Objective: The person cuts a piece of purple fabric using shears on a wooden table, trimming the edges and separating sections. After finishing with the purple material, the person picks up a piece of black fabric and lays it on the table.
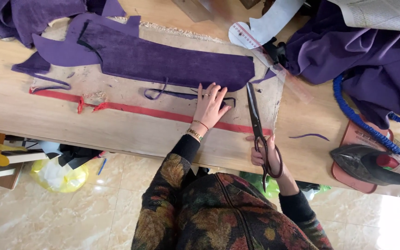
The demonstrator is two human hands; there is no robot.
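A long piece of purple velvet-like fabric [163, 60] lies flat on the wooden table [47, 120]. My left hand [208, 105] rests palm down, fingers spread, on the table just below the fabric's lower edge, touching a thin purple trimmed strip [172, 94]. My right hand [264, 155] grips the handles of large dark tailor's scissors [255, 115] at the table's front edge. Their blades are together and point away from me toward the fabric's right end.
A red tape line [135, 109] runs along the table. A clear ruler [288, 76] and white paper pattern [269, 23] lie at the back right. More purple cloth [362, 55] is heaped at right, beside an iron [371, 162] with a blue coiled cord [348, 106]. Scrap strips lie at left.
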